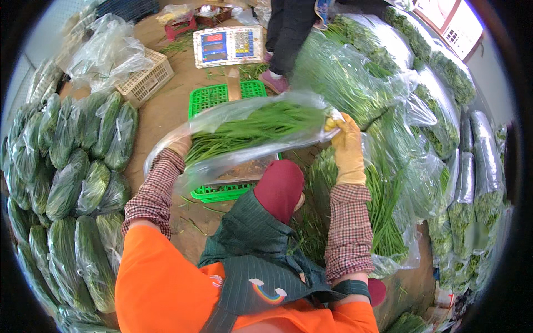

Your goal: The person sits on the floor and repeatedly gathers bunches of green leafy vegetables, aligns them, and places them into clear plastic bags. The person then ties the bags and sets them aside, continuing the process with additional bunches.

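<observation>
A clear plastic bag of long green leafy stems, possibly garlic chives, stretches between my hands above a digital scale. My left hand, partly hidden behind the film, is at the bag's left end; its fingers cannot be made out. My right hand, in a yellow glove, grips the gathered right end of the bag. Beneath the bag lie the scale's metal platform and a green plastic crate. Beyond them stands the scale's display panel, lit with red digits.
Bagged green vegetables are stacked at left. Large bags of greens and loose stems lie at right. A cream plastic crate under clear bags stands at upper left. Another person's legs are beyond the scale.
</observation>
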A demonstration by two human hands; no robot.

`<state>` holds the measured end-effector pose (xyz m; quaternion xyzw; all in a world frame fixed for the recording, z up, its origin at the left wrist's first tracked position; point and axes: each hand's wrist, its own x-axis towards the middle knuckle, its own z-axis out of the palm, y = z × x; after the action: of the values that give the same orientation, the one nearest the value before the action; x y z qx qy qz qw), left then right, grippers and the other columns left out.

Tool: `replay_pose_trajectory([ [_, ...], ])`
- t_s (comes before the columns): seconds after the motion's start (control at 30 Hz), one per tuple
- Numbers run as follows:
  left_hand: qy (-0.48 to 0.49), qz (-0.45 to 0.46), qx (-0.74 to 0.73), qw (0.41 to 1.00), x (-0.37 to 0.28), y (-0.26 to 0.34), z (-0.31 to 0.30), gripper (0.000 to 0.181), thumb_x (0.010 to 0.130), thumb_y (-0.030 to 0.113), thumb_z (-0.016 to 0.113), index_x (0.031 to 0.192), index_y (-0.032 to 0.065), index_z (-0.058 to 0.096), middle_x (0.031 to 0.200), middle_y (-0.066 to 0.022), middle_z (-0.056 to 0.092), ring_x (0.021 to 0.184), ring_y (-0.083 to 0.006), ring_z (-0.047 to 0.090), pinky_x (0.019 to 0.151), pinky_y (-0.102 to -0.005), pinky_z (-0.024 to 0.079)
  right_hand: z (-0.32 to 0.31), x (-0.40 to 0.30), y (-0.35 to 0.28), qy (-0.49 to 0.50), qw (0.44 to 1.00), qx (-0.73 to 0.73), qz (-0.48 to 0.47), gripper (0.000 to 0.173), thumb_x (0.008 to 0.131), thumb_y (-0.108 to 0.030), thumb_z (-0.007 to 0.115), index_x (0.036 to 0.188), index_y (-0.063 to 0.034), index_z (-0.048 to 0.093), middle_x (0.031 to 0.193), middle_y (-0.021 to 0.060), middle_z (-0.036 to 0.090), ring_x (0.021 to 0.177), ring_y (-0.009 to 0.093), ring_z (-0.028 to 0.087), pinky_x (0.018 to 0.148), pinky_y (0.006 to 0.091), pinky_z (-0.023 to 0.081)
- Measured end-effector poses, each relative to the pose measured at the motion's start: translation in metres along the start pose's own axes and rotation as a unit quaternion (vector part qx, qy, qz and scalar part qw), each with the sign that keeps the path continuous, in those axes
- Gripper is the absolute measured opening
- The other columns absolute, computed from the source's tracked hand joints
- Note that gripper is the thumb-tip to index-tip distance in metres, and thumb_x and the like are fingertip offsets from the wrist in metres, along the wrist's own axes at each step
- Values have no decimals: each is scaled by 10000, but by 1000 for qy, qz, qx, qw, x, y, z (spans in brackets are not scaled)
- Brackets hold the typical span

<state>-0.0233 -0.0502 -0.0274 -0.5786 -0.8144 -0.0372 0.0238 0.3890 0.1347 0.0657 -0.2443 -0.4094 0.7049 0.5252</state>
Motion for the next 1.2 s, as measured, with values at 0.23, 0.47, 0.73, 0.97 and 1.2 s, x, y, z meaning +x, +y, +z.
replay_pose_trajectory([
  [0.23, -22, -21, 155, 987, -16, 37, -92, 524, 685, 262, 698, 1155, 103, 530, 1031, -156, 628, 977, -325, 607, 811, -374, 503, 34, -2, -27, -164, 961, -224, 17, 439, 821, -215, 677, 1135, 45, 513, 848, 46, 636, 748, 103, 574, 715, 228, 440],
  [0.47, 301, -115, 84, 943, -98, 66, -107, 1050, 572, 264, 804, 1432, 122, 219, 1429, -160, 273, 1329, -341, 249, 1058, -524, 220, 45, -19, -14, -95, 934, -345, -5, 589, 762, -268, 748, 1193, 35, 487, 852, 21, 610, 737, 95, 528, 734, 240, 428],
  [0.73, 14, -353, 38, 935, -165, -25, -21, 792, 561, 312, 799, 1223, 10, 485, 1187, -248, 514, 1092, -396, 516, 916, -399, 437, 55, -35, -15, -114, 931, -340, 63, 196, 844, -144, 553, 958, 11, 594, 806, 78, 666, 749, 131, 582, 750, 253, 428],
  [0.97, 331, 132, -276, 893, -127, -33, -84, 292, 825, 253, 584, 949, -6, 636, 883, -147, 660, 797, -241, 635, 734, -341, 493, 50, 1, -24, -189, 960, -112, 175, 246, 865, -175, 483, 905, 31, 613, 853, 149, 660, 773, 213, 602, 786, 330, 461],
  [1.2, 290, -37, -837, 462, -75, 27, -272, 326, 911, 208, 500, 1073, -65, 576, 818, -53, 615, 619, -111, 544, 564, -181, 421, 162, 31, -135, -149, 988, 8, -49, 256, 908, -189, 496, 950, 40, 601, 994, 191, 627, 708, 153, 554, 718, 278, 475],
])
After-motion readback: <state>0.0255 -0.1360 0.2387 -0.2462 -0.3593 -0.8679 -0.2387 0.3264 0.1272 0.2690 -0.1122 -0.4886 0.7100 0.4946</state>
